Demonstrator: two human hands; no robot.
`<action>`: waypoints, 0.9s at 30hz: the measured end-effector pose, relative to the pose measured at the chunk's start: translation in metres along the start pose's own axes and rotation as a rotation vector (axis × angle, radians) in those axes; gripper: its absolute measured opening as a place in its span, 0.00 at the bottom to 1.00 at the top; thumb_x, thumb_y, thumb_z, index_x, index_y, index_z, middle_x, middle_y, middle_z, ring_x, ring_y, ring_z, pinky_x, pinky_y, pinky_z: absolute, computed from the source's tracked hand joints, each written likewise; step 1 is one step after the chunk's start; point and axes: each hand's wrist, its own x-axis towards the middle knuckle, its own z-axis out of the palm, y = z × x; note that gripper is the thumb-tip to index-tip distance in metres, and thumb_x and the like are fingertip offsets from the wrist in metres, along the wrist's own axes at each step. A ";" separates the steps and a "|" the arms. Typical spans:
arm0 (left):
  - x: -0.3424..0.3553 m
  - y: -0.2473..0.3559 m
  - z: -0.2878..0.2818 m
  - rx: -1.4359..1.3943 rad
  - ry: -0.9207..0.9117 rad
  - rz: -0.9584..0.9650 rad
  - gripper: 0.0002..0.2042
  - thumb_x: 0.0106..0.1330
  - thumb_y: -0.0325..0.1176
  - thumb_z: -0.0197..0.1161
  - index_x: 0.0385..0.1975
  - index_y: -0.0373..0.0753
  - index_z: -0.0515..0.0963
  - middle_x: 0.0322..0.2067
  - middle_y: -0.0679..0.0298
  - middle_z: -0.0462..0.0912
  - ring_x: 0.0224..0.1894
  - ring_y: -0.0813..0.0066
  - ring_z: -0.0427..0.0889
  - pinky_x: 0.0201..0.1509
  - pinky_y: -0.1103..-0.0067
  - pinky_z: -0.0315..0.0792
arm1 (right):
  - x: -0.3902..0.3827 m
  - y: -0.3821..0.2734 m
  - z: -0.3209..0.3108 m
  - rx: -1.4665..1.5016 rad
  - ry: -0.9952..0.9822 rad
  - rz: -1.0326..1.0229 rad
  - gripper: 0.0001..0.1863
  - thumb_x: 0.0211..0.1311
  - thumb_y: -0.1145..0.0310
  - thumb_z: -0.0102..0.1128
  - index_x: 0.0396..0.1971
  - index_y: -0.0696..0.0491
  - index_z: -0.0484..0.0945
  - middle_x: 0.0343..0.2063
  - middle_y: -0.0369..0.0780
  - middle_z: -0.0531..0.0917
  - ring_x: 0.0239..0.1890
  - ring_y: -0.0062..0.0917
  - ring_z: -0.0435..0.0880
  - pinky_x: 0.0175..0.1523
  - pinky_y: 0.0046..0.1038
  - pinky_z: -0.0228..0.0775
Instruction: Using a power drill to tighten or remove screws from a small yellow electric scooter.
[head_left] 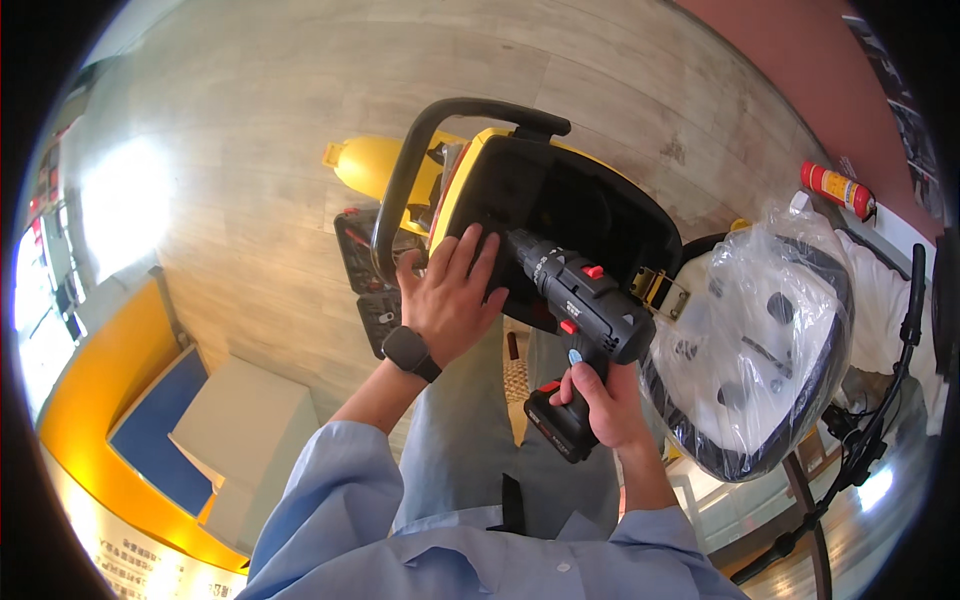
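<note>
The tub [515, 175] stood beyond the person's legs [450, 430]. A handle [410, 160] arched over the tub's left side. At its near left edge lay the left hand [452, 290]; on its near side, toward the right, was the right hand [605, 405], with the drill [585, 310] reaching over the tub's near edge. A hinge [660, 293] sat at the tub's right edge. Right of the tub was a panel [750, 370] under plastic; well to its right were a fire extinguisher [838, 189] and, nearer, a handlebar [911, 325]. Left of the tub, a tool case [377, 320] lay open on the floor [300, 260].
</note>
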 end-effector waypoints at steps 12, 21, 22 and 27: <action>-0.011 -0.008 0.010 -0.006 0.072 0.033 0.28 0.61 0.47 0.66 0.61 0.43 0.77 0.65 0.67 0.74 0.64 0.70 0.71 0.67 0.61 0.55 | -0.005 -0.007 0.000 0.034 0.034 0.038 0.27 0.75 0.65 0.55 0.68 0.56 0.59 0.39 0.39 0.74 0.31 0.21 0.79 0.41 0.35 0.85; 0.017 -0.009 -0.002 -0.036 0.088 0.078 0.19 0.58 0.39 0.70 0.49 0.43 0.81 0.54 0.70 0.80 0.58 0.70 0.75 0.58 0.63 0.61 | -0.011 -0.002 0.006 0.060 0.083 0.070 0.28 0.74 0.65 0.57 0.67 0.56 0.60 0.40 0.39 0.74 0.31 0.21 0.80 0.42 0.35 0.85; 0.022 -0.010 -0.006 -0.057 0.063 0.076 0.17 0.57 0.37 0.71 0.46 0.43 0.81 0.50 0.71 0.81 0.56 0.70 0.76 0.57 0.64 0.62 | -0.013 -0.001 0.007 0.074 0.083 0.069 0.27 0.74 0.66 0.57 0.67 0.57 0.60 0.41 0.39 0.74 0.31 0.21 0.80 0.42 0.34 0.85; 0.041 -0.002 -0.024 -0.021 -0.002 -0.013 0.16 0.54 0.35 0.73 0.43 0.45 0.81 0.49 0.70 0.79 0.57 0.70 0.74 0.59 0.62 0.59 | -0.015 -0.003 0.010 0.082 0.102 0.058 0.25 0.72 0.69 0.57 0.65 0.59 0.64 0.37 0.39 0.77 0.30 0.21 0.80 0.41 0.33 0.84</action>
